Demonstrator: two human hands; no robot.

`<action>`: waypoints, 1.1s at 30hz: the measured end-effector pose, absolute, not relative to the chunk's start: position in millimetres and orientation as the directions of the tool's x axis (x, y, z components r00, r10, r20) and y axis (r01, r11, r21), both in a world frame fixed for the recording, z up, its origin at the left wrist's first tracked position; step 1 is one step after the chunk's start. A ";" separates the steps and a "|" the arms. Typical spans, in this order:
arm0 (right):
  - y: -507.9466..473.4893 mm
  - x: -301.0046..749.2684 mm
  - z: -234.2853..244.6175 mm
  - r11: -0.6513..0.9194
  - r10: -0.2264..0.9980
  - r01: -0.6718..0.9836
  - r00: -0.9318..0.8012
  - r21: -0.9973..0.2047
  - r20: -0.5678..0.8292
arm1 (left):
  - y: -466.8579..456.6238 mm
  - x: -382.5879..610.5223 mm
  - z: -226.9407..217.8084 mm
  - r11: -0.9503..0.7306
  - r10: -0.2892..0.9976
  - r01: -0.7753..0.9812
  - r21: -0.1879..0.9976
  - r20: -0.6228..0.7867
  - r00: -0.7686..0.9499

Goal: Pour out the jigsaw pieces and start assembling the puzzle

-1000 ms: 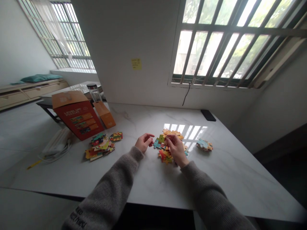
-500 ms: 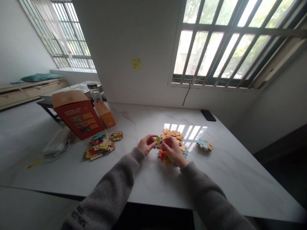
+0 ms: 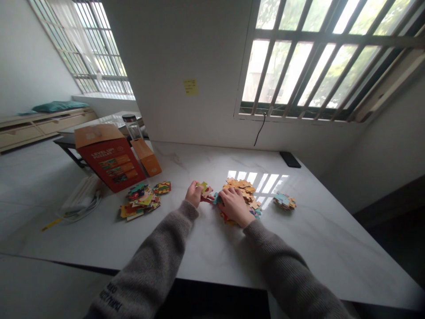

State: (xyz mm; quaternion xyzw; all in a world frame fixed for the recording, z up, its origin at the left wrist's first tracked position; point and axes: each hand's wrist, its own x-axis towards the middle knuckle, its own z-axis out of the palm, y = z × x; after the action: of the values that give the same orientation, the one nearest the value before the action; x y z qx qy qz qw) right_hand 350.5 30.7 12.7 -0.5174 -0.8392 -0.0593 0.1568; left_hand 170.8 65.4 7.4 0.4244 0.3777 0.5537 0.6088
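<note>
- The pieces [image 3: 204, 188], a small yellow-green and red cluster of jigsaw bits, lay at the left hand's fingertips, up and to the right of that hand.
- The cluster's long axis ran roughly sideways, toward the right hand, and the left hand was clearly the nearer.
- The left hand [image 3: 194, 194] was curled, its fingers close together at the pieces. Whether they were clamped on them, I could not tell.
- A blue piece [image 3: 217, 198] sat between the hands, just beside the right hand's fingertips.
- The right hand [image 3: 235, 206] lay palm down over the edge of the orange pile [image 3: 240, 188], its fingers flat, slightly apart and gripping nothing that showed.
- Red and yellow pieces showed under that hand, partly hidden.
- The mixed pile [image 3: 139, 204] lay left of the left hand, well apart from it.
- The blue pile [image 3: 284, 202] lay right of the right hand, also apart.
- The box [image 3: 109, 161], red with an orange flap, stood beyond the mixed pile, with an orange carton [image 3: 146, 157] leaning beside it.
- A glass bottle [image 3: 132, 126] stood behind them.
- A phone [image 3: 290, 159] lay at the far edge of the marble table [image 3: 335, 248].
- A white charger [image 3: 81, 194] lay on the floor to the left, its cable coiled.
- Grey sleeves [image 3: 149, 261] covered both forearms.
</note>
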 end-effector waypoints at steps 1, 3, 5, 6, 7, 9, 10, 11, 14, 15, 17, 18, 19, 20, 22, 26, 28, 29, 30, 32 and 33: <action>31.0 350.2 13.3 0.463 0.849 0.883 -0.418 -0.074 0.325 | 65.6 170.4 7.5 0.016 0.996 -0.346 0.938 0.016 0.089; 30.9 352.1 15.0 0.489 0.842 0.862 -0.427 -0.133 0.331 | 67.0 168.7 7.4 -0.019 0.998 -0.318 0.948 0.039 0.057; 30.0 355.9 18.2 0.522 0.825 0.822 -0.417 -0.231 0.382 | 68.7 167.4 6.9 -0.067 0.997 -0.282 0.957 0.076 0.021; 29.4 358.2 20.4 0.528 0.818 0.796 -0.383 -0.296 0.430 | 69.3 167.4 6.4 -0.087 0.996 -0.269 0.959 0.092 0.006; 28.8 360.4 22.8 0.524 0.816 0.761 -0.320 -0.383 0.481 | 69.7 168.1 5.5 -0.100 0.995 -0.261 0.960 0.103 -0.003; 27.8 364.4 27.0 0.480 0.847 0.614 -0.138 -0.627 0.514 | 69.6 171.1 2.7 -0.096 0.994 -0.257 0.962 0.104 0.017; 27.6 366.1 28.2 0.441 0.877 0.487 -0.058 -0.754 0.476 | 69.3 173.2 0.7 -0.078 0.994 -0.259 0.963 0.095 0.052; 27.5 367.6 28.5 0.396 0.909 0.337 -0.008 -0.854 0.418 | 68.9 175.4 -1.4 -0.054 0.992 -0.262 0.964 0.082 0.100; 28.1 370.9 24.9 0.273 0.962 -0.023 -0.013 -0.962 0.274 | 67.4 180.3 -7.1 0.028 0.970 -0.280 0.959 0.043 0.241; 28.3 371.6 23.1 0.250 0.967 -0.079 -0.020 -0.965 0.252 | 67.0 181.0 -8.2 0.051 0.962 -0.288 0.956 0.030 0.271; 28.6 372.1 20.4 0.215 0.975 -0.130 -0.029 -0.968 0.220 | 66.0 181.1 -8.5 0.094 0.949 -0.305 0.948 0.007 0.314; 28.5 371.9 19.9 0.197 0.979 -0.136 -0.031 -0.971 0.203 | 65.4 180.8 -7.8 0.116 0.942 -0.313 0.943 -0.004 0.337; 28.2 371.6 20.1 0.181 0.982 -0.133 -0.031 -0.975 0.186 | 64.8 180.3 -6.8 0.139 0.933 -0.318 0.938 -0.016 0.360; 27.6 371.0 20.8 0.163 0.985 -0.125 -0.031 -0.979 0.168 | 64.1 179.9 -5.6 0.163 0.922 -0.319 0.934 -0.029 0.386; 25.9 370.0 22.8 0.121 0.991 -0.112 -0.034 -0.986 0.126 | 62.8 179.0 -3.3 0.209 0.902 -0.310 0.927 -0.060 0.427; 22.0 369.6 24.0 0.029 0.997 -0.117 -0.074 -0.993 0.038 | 61.5 177.8 -0.8 0.255 0.898 -0.315 0.914 -0.103 0.429; 21.6 368.9 22.3 0.011 0.996 -0.075 -0.085 -0.997 0.017 | 60.9 178.6 -0.6 0.271 0.893 -0.334 0.903 -0.107 0.436; 22.3 367.8 21.4 0.017 0.996 -0.028 -0.086 -0.999 0.019 | 60.4 179.6 -0.5 0.279 0.888 -0.343 0.897 -0.105 0.448; 23.7 366.0 20.7 0.039 0.996 0.038 -0.079 -0.999 0.036 | 59.7 180.9 -0.5 0.283 0.882 -0.347 0.894 -0.100 0.461; 28.3 361.0 20.7 0.133 0.990 0.215 -0.068 -0.967 0.121 | 58.2 184.1 -0.2 0.261 0.875 -0.345 0.902 -0.070 0.478; 31.2 358.5 21.5 0.199 0.980 0.307 -0.072 -0.931 0.186 | 57.6 185.4 0.1 0.233 0.878 -0.346 0.909 -0.044 0.476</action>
State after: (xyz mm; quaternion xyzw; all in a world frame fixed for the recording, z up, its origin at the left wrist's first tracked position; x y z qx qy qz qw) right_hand 358.5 31.2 21.5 -0.5108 -0.6297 0.3736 0.4505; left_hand 185.4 57.6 0.1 0.4550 0.2924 0.4200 0.7287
